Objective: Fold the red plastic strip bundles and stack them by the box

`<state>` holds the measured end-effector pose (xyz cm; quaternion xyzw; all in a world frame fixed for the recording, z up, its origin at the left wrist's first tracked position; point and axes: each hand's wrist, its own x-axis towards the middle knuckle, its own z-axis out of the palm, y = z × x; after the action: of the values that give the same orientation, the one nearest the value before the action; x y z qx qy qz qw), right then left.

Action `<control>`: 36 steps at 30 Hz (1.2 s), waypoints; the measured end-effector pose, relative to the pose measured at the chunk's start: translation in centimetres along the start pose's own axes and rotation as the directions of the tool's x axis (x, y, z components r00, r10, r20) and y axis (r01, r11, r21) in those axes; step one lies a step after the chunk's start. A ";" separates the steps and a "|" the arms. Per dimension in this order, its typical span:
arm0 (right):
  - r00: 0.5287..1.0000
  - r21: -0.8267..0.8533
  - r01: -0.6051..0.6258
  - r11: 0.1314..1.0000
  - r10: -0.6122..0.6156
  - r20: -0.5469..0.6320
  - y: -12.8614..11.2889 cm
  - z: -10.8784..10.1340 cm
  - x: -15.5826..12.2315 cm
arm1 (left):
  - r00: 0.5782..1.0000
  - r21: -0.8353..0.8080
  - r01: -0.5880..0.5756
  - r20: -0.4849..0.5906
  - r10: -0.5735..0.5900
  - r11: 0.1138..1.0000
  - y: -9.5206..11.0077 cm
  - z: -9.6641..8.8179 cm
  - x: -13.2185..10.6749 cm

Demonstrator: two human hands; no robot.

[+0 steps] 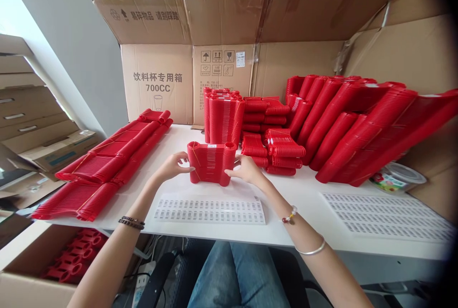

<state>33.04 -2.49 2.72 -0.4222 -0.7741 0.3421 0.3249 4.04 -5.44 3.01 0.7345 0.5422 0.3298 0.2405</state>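
A short stack of flat red plastic pieces, bound with a rubber band and bearing a small white label on top, stands on the white table in front of me. My left hand grips its left end with fingers curled round it. At the stack's right end my right hand holds on the same way. A sheet of barcode stickers lies flat just in front of the stack, near the table's front edge.
Long rows of red pieces lie at the left, tall and small stacks behind, and leaning rows at the right. Big cardboard boxes stand at the back. A second sticker sheet and a lidded tub are at the right.
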 end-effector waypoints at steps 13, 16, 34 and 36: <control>0.998 0.069 -0.051 0.996 0.048 0.045 -0.3 -0.6 0.1 | 0.996 -0.125 0.054 0.079 -0.044 0.991 0.0 -0.3 0.0; 0.998 0.101 -0.060 0.993 0.057 0.036 -0.5 -0.8 -0.2 | 0.993 -0.175 0.060 0.106 -0.042 0.983 0.0 -0.5 0.0; 0.999 0.030 -0.014 0.999 0.013 0.046 -1.1 -0.8 -0.2 | 0.996 -0.052 0.012 0.094 -0.007 0.999 1.2 -0.5 0.1; 0.999 0.006 -0.009 1.000 0.008 0.046 -1.1 -0.8 -0.1 | 0.995 -0.030 0.004 0.095 -0.001 1.000 1.4 -0.5 0.1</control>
<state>33.25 -2.82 4.06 -0.4165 -0.7786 0.3554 0.3066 4.59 -5.72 4.32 0.7450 0.5260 0.3023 0.2774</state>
